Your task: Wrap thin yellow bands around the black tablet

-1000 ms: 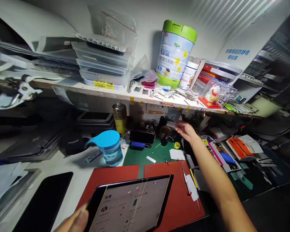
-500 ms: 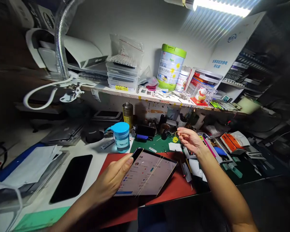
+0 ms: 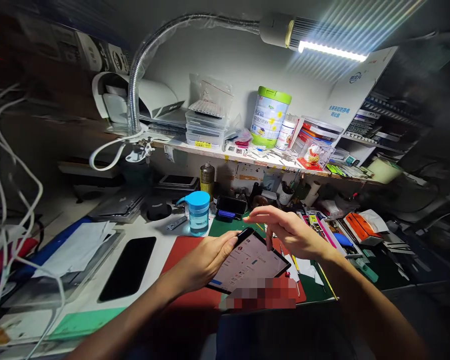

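My left hand (image 3: 217,255) grips the tablet (image 3: 243,267) by its left edge, thumb on the front. The tablet is tilted towards me, its lit screen showing a list of small icons and text. Over its upper right corner is my right hand (image 3: 285,230), its fingers stretched out and one pointing down close to the screen. I cannot tell whether that fingertip touches the glass. Below the tablet lies a red mat (image 3: 180,250). A blurred, pixelated patch covers part of the mat near the tablet's lower edge.
Left of the mat are a black phone-like slab (image 3: 127,270) and a blue-lidded water cup (image 3: 198,215). Tool trays (image 3: 322,232) and an orange box (image 3: 362,229) stand to the right. Behind runs a loaded shelf (image 3: 243,157) under a lamp (image 3: 330,47). White cables (image 3: 26,200) hang at left.
My right hand has come from above the green mat to the screen, and the yellow item at its fingers no longer shows. Thin yellow bands across the tablet are gone. The view has shifted left.
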`<state>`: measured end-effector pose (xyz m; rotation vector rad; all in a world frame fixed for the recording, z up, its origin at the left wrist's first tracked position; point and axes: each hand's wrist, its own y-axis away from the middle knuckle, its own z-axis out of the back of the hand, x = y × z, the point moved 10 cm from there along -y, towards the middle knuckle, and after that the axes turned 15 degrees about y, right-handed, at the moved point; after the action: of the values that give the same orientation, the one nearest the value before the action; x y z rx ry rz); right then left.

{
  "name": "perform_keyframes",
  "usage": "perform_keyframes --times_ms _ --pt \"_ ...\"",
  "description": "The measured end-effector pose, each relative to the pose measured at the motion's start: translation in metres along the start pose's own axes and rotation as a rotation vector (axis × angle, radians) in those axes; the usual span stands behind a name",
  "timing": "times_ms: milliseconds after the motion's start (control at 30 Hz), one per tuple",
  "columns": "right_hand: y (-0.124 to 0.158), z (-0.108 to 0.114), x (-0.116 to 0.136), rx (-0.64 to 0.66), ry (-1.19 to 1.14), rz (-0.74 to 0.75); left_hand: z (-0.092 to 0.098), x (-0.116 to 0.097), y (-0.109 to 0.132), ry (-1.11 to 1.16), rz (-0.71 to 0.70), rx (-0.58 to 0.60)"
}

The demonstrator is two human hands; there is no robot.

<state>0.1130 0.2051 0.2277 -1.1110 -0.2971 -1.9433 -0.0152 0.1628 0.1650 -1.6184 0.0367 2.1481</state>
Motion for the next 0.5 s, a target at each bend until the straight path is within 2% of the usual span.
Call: perform_keyframes --times_ms 167,300,433,500 --pt "-0.003 -0.005 0.011 0.028 0.219 -0.047 -0.011 -0.008 -0.001 -0.126 -0.048 0.071" --pt "-0.004 -0.01 0.019 0.022 0.416 -0.035 -0.013 -0.008 0.001 -0.209 -0.056 0.045" --pt "-0.001 -0.019 0.014 0.065 0.425 -0.078 -0.011 -0.012 0.007 -0.168 -0.133 0.002" --pt "0.002 -0.022 0.009 0.079 0.418 -0.114 -0.011 -0.016 0.009 -0.172 -0.161 0.026"
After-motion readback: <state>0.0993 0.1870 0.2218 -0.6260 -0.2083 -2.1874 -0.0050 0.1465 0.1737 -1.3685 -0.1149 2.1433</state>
